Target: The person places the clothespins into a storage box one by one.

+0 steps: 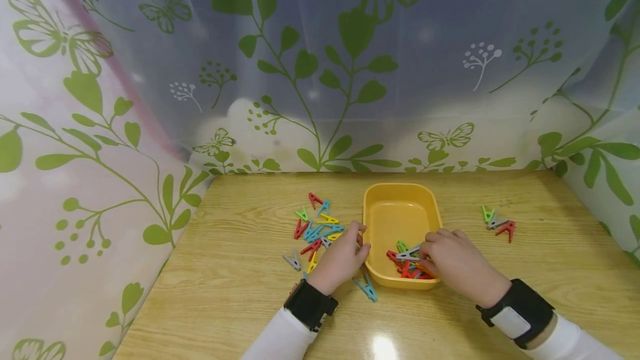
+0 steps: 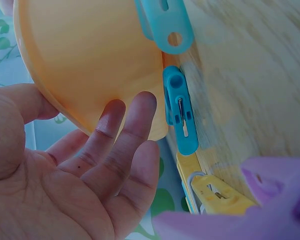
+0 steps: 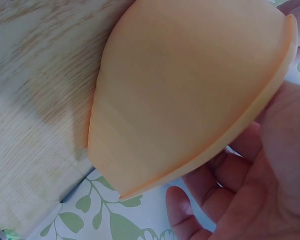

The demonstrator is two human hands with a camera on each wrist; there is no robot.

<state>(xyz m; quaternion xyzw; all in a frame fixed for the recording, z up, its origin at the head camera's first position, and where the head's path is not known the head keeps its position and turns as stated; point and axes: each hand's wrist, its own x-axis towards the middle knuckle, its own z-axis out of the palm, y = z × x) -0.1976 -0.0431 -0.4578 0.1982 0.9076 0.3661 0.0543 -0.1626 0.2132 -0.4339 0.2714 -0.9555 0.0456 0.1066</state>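
A yellow-orange plastic basin stands on the table with several red, green, blue and grey clothespins in its near end. My right hand reaches over the basin's right rim, its fingertips pinching a grey clothespin above the others. In the right wrist view, the basin's wall hides those fingertips. My left hand is at the left side, thumb by the rim and loosely extended fingers against the outer wall. A blue clothespin lies by the basin's foot below it.
Several loose clothespins are spread left of the basin. A single blue clothespin lies near its front left corner. On the right is a small group with a red clothespin. A printed curtain encloses the wooden table.
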